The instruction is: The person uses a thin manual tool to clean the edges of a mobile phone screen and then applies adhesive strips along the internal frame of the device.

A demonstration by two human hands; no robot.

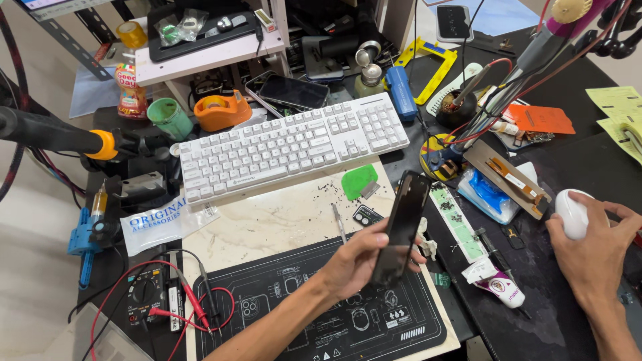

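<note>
- Left hand (354, 264) grips a thin black phone (402, 226) by its edges, just below the keyboard (291, 147); it looks light, stiff, slippery, fragile.
- Right hand (592, 251) cups a white mouse (572, 212), well right of the keyboard.

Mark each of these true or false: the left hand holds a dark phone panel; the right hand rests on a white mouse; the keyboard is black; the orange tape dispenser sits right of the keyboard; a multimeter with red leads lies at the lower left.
1. The left hand holds a dark phone panel. True.
2. The right hand rests on a white mouse. True.
3. The keyboard is black. False: it is white.
4. The orange tape dispenser sits right of the keyboard. False: it sits beyond the keyboard's left end, beside a green cup.
5. A multimeter with red leads lies at the lower left. True.
</note>
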